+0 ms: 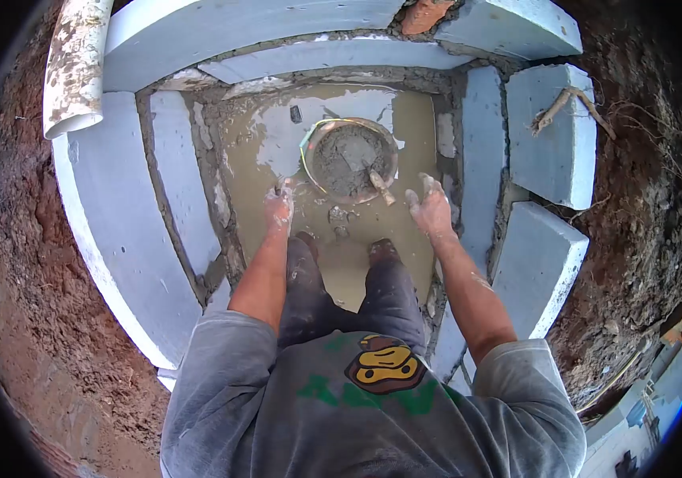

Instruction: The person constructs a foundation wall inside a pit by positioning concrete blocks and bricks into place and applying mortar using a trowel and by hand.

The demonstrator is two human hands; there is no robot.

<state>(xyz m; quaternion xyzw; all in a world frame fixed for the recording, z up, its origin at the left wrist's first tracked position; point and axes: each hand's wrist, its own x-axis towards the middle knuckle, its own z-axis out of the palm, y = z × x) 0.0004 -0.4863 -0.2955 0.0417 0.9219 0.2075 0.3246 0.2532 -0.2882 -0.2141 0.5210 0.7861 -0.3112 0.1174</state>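
Note:
Round and full of grey mortar (333, 163), a bucket (394, 159) stands in the shallow muddy water between and beyond my hands. A trowel (382, 188) rests in the mortar, its wooden handle leaning over the near right rim. My left hand (279, 205), smeared with mortar, hovers left of the bucket with its fingers loosely apart and nothing in them. Right of the bucket, near the trowel handle, my right hand (431, 209) is also empty, its thumb apart from the fingers. Neither hand touches the bucket.
Pale block walls (118, 215) joined with mortar surround the pit. A dirty white pipe (78, 72) lies over the back left corner. A root (565, 107) crosses a right-hand block (544, 151). Muddy water (253, 135) covers the floor around my feet. Brown soil (70, 319) borders the walls.

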